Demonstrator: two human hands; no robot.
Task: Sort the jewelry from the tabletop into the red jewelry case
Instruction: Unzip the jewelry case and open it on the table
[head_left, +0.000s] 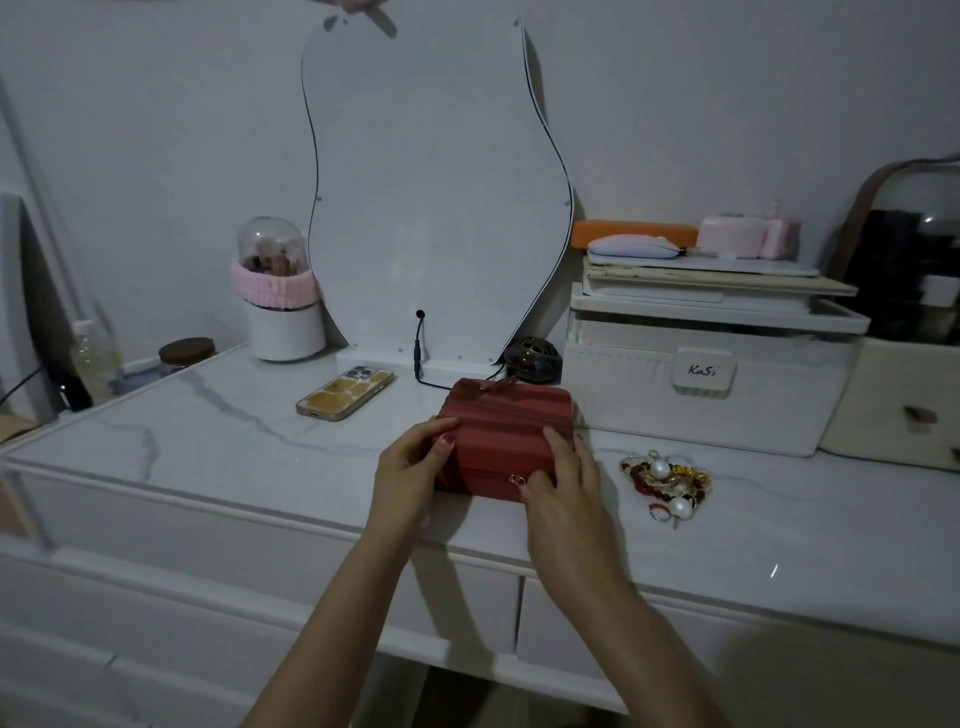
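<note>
Near the marble tabletop's (218, 426) front edge, the closed red jewelry case (501, 434) sits between both hands, long axis left-right. Left hand (410, 467) clasps its left side; right hand (563, 480) pinches the front zipper pull. Jewelry (666, 480) lies piled just right.

both forearms bare, no sleeves; left hand (410, 467) thumbnail painted red; right hand (563, 486) without rings.

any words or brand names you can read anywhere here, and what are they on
"KaSi": on the raised white tag on the front of the white storage box, right of the red jewelry case; the last letter is unclear.
Nothing readable on the phone, the bottle or the jar.
</note>
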